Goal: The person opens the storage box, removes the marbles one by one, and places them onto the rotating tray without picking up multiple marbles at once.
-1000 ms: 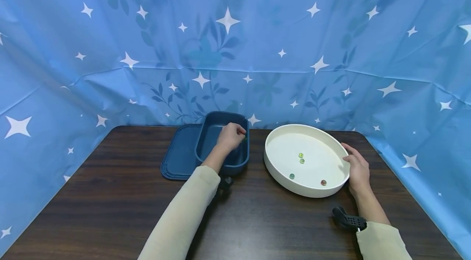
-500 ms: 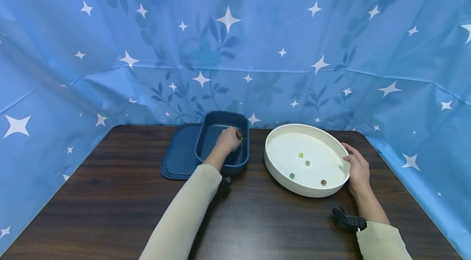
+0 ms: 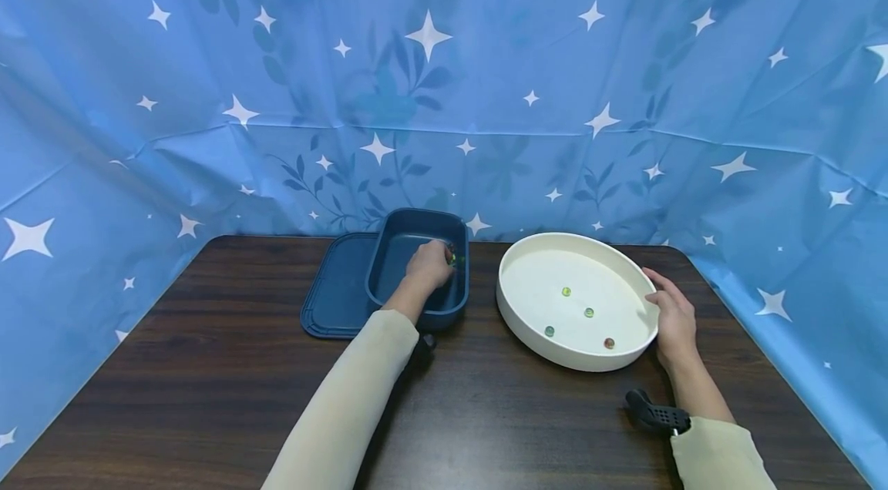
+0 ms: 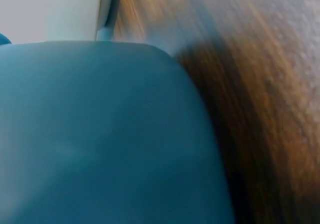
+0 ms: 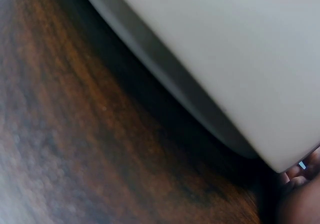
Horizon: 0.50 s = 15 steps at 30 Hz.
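Note:
My left hand (image 3: 428, 265) reaches down into a deep dark-blue box (image 3: 388, 259), its fingers bent toward the right side. Small glass marbles (image 3: 453, 257), reddish and yellow-green, show right at the fingertips. Whether the fingers pinch one is hidden. On the right, my right hand (image 3: 676, 320) grips the rim of a round white tray (image 3: 555, 255), thumb over the edge and fingers along the outside. Several marbles lie apart on its floor, among them a yellow-green marble (image 3: 566, 291) and a reddish-brown marble (image 3: 609, 343). In the right wrist view, the tray's wall (image 5: 240, 68) hides most of that hand.
A flat dark-blue lid (image 3: 336, 290) lies left of the box, partly under it. The dark wooden table (image 3: 208, 382) carries everything, with a blue star-patterned curtain (image 3: 430, 89) behind. In the left wrist view, the box's outer wall (image 4: 100, 134) fills much of the frame.
One greenish marble has rolled rightward and nearer across the white tray. My left hand has moved slightly left inside the box, with more marbles showing at its fingertips. The right hand keeps its grip.

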Tool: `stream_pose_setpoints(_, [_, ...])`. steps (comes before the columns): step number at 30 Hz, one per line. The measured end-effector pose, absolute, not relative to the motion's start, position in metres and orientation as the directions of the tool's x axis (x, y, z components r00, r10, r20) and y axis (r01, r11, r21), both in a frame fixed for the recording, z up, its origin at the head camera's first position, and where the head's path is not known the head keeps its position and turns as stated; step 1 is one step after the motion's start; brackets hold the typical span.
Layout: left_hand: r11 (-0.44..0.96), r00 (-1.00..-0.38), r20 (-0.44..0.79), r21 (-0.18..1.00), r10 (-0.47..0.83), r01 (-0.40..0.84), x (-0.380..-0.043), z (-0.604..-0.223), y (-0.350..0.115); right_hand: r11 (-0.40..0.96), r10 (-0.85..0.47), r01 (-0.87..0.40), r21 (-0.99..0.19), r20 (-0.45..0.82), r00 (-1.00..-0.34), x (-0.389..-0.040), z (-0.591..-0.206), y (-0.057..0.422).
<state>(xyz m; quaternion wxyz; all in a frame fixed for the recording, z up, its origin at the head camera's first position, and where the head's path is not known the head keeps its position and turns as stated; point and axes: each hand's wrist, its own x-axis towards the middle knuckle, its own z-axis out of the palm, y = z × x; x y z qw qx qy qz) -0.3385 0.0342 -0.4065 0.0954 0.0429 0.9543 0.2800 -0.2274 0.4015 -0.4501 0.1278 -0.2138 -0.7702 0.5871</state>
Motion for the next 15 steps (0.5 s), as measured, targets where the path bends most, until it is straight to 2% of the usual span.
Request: stream_pose_setpoints(15, [0.858,-0.978,-0.129,0.509,0.163,0.076,-0.3429,-0.4127,0.0347,0.206,0.470,0.188,-0.960,-0.071,-0.880,-0.2283,-0.4493,0.4023])
